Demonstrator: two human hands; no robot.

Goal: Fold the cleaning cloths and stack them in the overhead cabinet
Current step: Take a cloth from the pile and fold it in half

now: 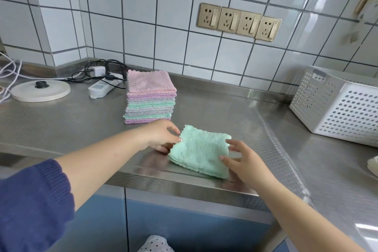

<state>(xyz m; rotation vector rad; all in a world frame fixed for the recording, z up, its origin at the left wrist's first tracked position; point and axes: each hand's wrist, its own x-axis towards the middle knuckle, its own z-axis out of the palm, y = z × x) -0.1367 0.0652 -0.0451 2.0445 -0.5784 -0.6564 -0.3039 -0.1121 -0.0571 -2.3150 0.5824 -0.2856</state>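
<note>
Both hands (pixel 163 135) (pixel 243 161) at folded mint cloth (pixel 199 154) on steel counter (pixel 71 120), before cloth stack (pixel 150 98).

Cloth stack (pixel 150 97) behind; basket (pixel 335 106) right.

White basket (pixel 335 106) cut off at right edge, wall fixture (pixel 367 3) blurred

Home kitchen, steel counter (pixel 71 125), tiled wall (pixel 143 16), wall sockets (pixel 239 21)
</note>
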